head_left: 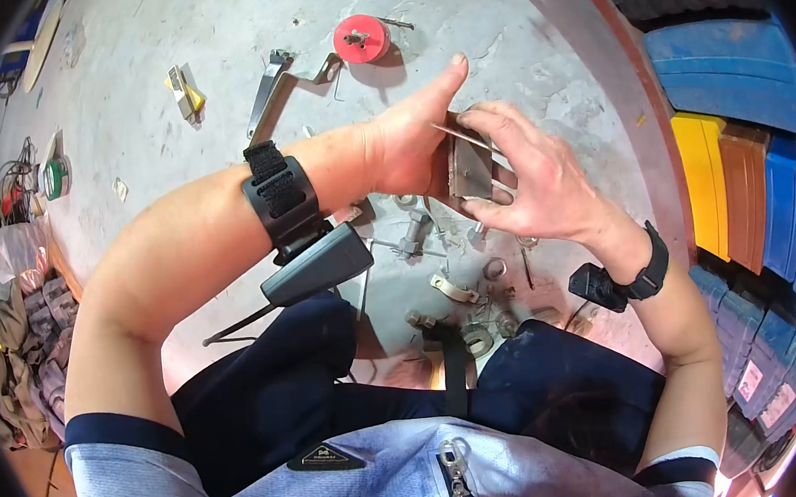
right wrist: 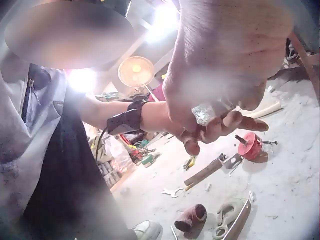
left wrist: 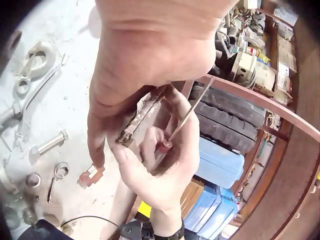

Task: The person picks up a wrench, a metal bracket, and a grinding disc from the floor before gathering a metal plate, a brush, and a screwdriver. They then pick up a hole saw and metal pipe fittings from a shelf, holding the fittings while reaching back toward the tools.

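Both hands meet in the middle of the head view around a flat, square-edged metal piece (head_left: 473, 170). My left hand (head_left: 405, 144) grips it from the left, thumb stretched upward, its fingers largely hidden behind the piece. My right hand (head_left: 543, 177) holds the opposite side, thumb at the lower end and fingers near the upper. In the left wrist view the piece's edge (left wrist: 141, 116) looks rough and rust-brown. A thin rod (left wrist: 193, 107) sticks out from the curled fingers of the right hand. Below the hands, a large bolt (head_left: 413, 233) lies on the floor.
Several nuts, rings and a metal clamp (head_left: 454, 289) lie near the knees. Farther off are a red hole saw (head_left: 362, 39) and a bent metal bracket (head_left: 269, 94). Blue bins (head_left: 729, 78) and a reddish frame (head_left: 623, 58) line the right side; bags (head_left: 18, 338) lie left.
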`<state>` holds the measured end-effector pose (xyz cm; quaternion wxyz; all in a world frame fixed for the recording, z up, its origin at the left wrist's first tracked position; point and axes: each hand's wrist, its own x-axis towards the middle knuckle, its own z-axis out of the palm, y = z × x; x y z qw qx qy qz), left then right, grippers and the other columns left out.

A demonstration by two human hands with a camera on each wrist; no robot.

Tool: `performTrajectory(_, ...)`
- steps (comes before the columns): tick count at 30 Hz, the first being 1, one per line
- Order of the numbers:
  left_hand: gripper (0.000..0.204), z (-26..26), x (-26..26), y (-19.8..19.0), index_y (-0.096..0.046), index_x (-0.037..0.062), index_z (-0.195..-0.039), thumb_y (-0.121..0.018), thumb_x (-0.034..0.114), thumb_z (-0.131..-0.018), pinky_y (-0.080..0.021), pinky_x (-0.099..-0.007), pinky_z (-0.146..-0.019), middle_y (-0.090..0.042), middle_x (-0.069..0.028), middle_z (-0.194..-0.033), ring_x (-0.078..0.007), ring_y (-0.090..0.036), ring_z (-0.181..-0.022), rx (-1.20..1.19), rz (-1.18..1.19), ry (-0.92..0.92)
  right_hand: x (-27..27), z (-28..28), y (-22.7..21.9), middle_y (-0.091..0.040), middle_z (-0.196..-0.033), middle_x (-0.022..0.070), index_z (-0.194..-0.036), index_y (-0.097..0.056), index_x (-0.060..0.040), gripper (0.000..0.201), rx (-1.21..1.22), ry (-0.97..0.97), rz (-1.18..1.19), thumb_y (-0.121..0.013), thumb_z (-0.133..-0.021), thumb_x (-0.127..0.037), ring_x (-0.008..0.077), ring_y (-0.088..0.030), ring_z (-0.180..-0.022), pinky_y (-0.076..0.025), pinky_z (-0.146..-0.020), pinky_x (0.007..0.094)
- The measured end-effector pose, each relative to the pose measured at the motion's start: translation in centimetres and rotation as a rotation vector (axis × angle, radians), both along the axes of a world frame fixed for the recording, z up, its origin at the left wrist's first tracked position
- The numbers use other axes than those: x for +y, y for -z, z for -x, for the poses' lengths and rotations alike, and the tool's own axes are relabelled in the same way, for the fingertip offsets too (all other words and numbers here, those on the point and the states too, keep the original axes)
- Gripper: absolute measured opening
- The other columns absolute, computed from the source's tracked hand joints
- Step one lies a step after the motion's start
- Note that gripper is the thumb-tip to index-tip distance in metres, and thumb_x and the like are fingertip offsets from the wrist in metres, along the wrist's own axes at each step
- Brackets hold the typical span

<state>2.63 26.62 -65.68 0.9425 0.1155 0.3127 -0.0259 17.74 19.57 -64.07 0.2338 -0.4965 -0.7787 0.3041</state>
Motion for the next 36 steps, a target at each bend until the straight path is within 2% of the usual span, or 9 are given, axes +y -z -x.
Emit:
performTrajectory(2, 0.079, 0.0, -0.3, 0.0, -0.044, 0.0043, -0.115, -0.029, 0.071, -0.075, -0.038, -0.0443, -0.086, -0.048, -0.012, -0.114, -0.0264, -0.046, -0.103, 0.082, 0.019, 0.003, 0.1, -0.2, 0.4, -0.05, -0.103, 0.012, -0.107, -0.046, -0.0049, 0.056, 0.032, -0.014, 0.016, -0.067, -0.056, -0.015, 0.0292, -0.057, -0.08, -0.049, -0.065, 0.0349)
performTrajectory(8, 0.07, -0.7, -0.5, 0.6, -0.045, 0.0049, -0.112, -0.027, 0.065, -0.08, -0.039, -0.0414, -0.085, -0.05, -0.0092, -0.108, -0.0227, -0.048, -0.1, -0.004, -0.046, -0.102, 0.1, -1.1, 0.4, -0.055, -0.095, 0.0078, -0.108, -0.047, -0.004, 0.058, 0.179, 0.222, 0.281, -0.072, -0.057, -0.018, 0.018, -0.057, -0.079, -0.045, -0.064, 0.0281)
performTrajectory(14, 0.047, -1.7, -1.1, 1.3, -0.05, 0.0081, -0.097, -0.036, 0.051, -0.085, -0.046, -0.0308, -0.063, -0.053, -0.0051, -0.081, -0.0152, -0.052, -0.073, 0.171, -0.257, -0.177, -0.4, -1.8, 0.8, -0.056, -0.101, 0.003, -0.112, -0.047, -0.0062, 0.063, 0.244, 0.301, 0.248, -0.077, -0.058, -0.021, 0.0088, -0.049, -0.074, -0.041, -0.06, 0.0228)
performTrajectory(19, 0.045, -1.3, -0.5, 1.6, -0.052, 0.0075, -0.096, -0.038, 0.05, -0.085, -0.046, -0.0287, -0.062, -0.053, -0.0031, -0.076, -0.0122, -0.049, -0.067, 0.194, -0.311, -0.049, -2.9, -4.6, 2.0, -0.059, -0.1, -0.0005, -0.107, -0.05, -0.0048, 0.041, 0.219, 0.377, 0.159, -0.066, -0.07, -0.01, 0.0015, -0.021, -0.042, -0.025, -0.039, 0.016)
performTrajectory(24, 0.027, -1.2, -1.3, 3.0, -0.051, 0.0068, -0.101, -0.05, 0.029, -0.084, -0.048, -0.0282, -0.066, -0.051, -0.0021, -0.072, -0.0109, -0.049, -0.064, 0.108, -0.392, 0.133, -5.7, -5.1, 3.2, -0.06, -0.098, -0.0019, -0.103, -0.053, -0.0046, 0.033, 0.219, 0.361, 0.29, -0.063, -0.072, -0.009, 0.0022, -0.022, -0.044, -0.028, -0.041, 0.0166)
performTrajectory(26, 0.03, -1.3, -1.5, 3.5, -0.049, 0.0072, -0.108, -0.054, 0.02, -0.082, -0.048, -0.0273, -0.069, -0.052, -0.0018, -0.074, -0.0106, -0.051, -0.068, 0.038, -0.442, 0.19, -5.8, -4.7, 3.2, -0.06, -0.097, -0.0026, -0.103, -0.054, -0.0055, 0.032, 0.234, 0.388, 0.472, -0.063, -0.073, -0.01, 0.002, -0.036, -0.052, -0.034, -0.049, 0.0169)
performTrajectory(27, 0.032, -1.4, -1.5, 3.7, -0.047, 0.0087, -0.112, -0.053, 0.02, -0.083, -0.047, -0.0268, -0.072, -0.053, -0.0007, -0.079, -0.01, -0.052, -0.072, 0.047, -0.426, 0.214, -5.8, -4.4, 4.2, -0.06, -0.095, -0.0022, -0.101, -0.056, -0.0062, 0.029, 0.314, 0.404, 0.42, -0.063, -0.073, -0.012, 0.0036, -0.049, -0.07, -0.039, -0.059, 0.0193)
performTrajectory(30, 0.038, -1.3, -1.3, 4.6, -0.044, 0.0099, -0.119, -0.054, 0.017, -0.083, -0.046, -0.0242, -0.074, -0.056, -0.0007, -0.085, -0.0101, -0.054, -0.077, 0.063, -0.409, 0.227, -5.4, -5.0, 4.2, -0.06, -0.094, -0.0016, -0.1, -0.056, -0.0065, 0.029, 0.206, 0.363, 0.534, -0.063, -0.074, -0.017, 0.0054, -0.051, -0.086, -0.041, -0.065, 0.0221)
performTrajectory(36, 0.05, -0.9, -1.6, 4.7, -0.038, 0.0122, -0.125, -0.058, 0.01, -0.079, -0.047, -0.0211, -0.068, -0.056, 0.0007, -0.086, -0.0068, -0.053, -0.07, 0.177, -0.7, 0.125, -3.9, -3.7, 4.7, -0.061, -0.082, 0.0067, -0.091, -0.057, -0.0004, 0.023, 0.554, 0.587, 0.855, -0.06, -0.078, -0.019, 0.0056, -0.045, -0.055, -0.038, -0.051, 0.0209)
